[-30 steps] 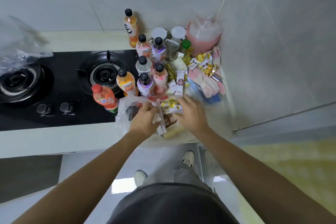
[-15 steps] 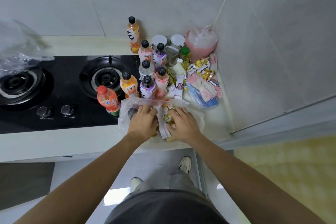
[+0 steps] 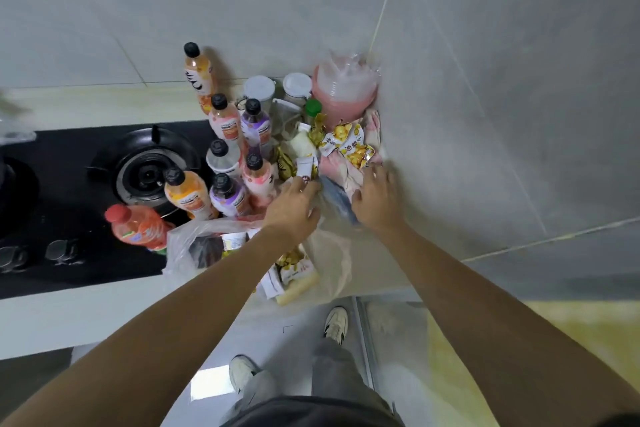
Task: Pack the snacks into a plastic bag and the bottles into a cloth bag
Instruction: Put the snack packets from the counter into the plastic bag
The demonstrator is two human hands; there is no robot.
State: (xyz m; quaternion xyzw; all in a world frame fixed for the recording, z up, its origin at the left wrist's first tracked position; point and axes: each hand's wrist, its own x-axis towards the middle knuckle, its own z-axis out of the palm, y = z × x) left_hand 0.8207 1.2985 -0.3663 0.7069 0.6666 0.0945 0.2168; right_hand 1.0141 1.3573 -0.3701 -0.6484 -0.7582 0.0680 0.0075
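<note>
A clear plastic bag lies open at the counter's front edge, with dark and yellow snack packets in and on it. Several drink bottles stand upright behind it, and a red-capped orange bottle stands on the left. Loose snacks sit in the corner: yellow packets and a white stick packet. My left hand reaches forward, its fingertips at the white packet's lower end. My right hand has spread fingers over pink gloves, just below the yellow packets, and holds nothing.
A black gas hob with a burner fills the left of the counter. Jars with white lids, a green-capped bottle and a pink stack of bowls stand in the wall corner. The wall is close on the right.
Both hands have left the plastic bag at the front edge and moved forward into the snack pile in the corner. The bag stays open with packets in it.
</note>
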